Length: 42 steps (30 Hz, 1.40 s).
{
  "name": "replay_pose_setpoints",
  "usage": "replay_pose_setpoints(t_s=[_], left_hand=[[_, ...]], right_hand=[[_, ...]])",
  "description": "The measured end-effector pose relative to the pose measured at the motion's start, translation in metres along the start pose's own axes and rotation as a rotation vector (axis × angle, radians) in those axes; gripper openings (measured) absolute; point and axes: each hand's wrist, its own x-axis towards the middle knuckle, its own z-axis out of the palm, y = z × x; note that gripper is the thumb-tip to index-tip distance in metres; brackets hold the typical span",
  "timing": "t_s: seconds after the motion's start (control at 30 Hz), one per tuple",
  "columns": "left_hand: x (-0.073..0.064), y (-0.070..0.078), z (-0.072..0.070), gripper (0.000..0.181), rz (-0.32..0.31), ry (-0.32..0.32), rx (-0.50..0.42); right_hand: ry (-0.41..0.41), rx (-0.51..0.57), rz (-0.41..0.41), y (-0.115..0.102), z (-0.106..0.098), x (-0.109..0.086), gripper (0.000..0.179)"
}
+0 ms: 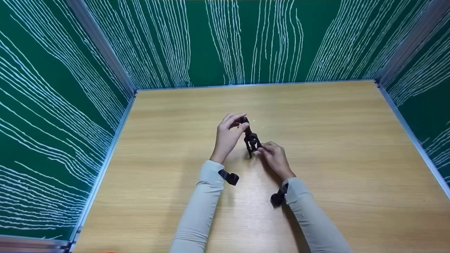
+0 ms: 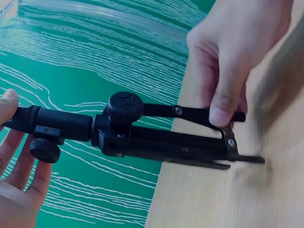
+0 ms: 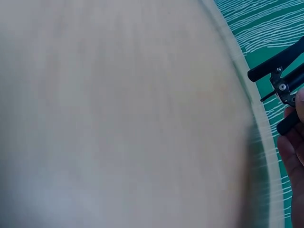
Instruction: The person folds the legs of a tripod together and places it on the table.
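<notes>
Over the table, a small black tripod (image 1: 252, 139) is held between both hands, tilted in the head view. My left hand (image 1: 226, 138) grips its upper end between thumb and fingers. In the left wrist view, a large round knob (image 2: 124, 107) and a smaller ridged knob (image 2: 45, 150) stick out from the tripod's body. My right hand (image 1: 276, 158) pinches one leg (image 2: 194, 114) between thumb and fingers near its foot. This leg is spread from the others, with a hinged brace (image 2: 230, 141) near its end. The right wrist view catches only the leg ends at its right edge.
The wooden table (image 1: 158, 140) spreads around both hands. Green panels (image 1: 197, 42) with wavy white lines stand at the back and sides, set in metal frame posts (image 1: 102, 45). Dark wrist cameras (image 1: 229, 177) sit on both grey sleeves.
</notes>
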Motion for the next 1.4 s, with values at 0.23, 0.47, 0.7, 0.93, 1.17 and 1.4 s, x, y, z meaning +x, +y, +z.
replay_pose_setpoints(t_s=[0.23, 0.47, 0.7, 0.93, 1.17, 1.4], left_hand=[[-0.002, 0.006, -0.008, 0.030, -0.031, 0.061, -0.046], [-0.001, -0.023, -0.011, 0.031, -0.090, 0.083, -0.121], [-0.004, -0.051, -0.014, 0.034, -0.180, 0.093, -0.129], [-0.009, -0.070, -0.016, 0.030, -0.265, 0.111, -0.123], [-0.014, -0.086, -0.014, 0.032, -0.328, 0.111, -0.097], [-0.020, -0.099, -0.015, 0.029, -0.355, 0.072, 0.008]], right_hand=[[-0.035, -0.102, -0.055, -0.001, -0.019, 0.011, 0.018], [-0.021, -0.155, -0.090, -0.001, -0.037, 0.018, 0.017], [-0.035, -0.239, -0.131, 0.000, -0.049, 0.023, 0.019], [-0.083, -0.309, -0.132, -0.002, -0.059, 0.028, 0.019], [-0.094, -0.344, -0.207, 0.000, -0.062, 0.032, 0.015], [-0.100, -0.412, -0.250, 0.002, -0.063, 0.035, 0.013]])
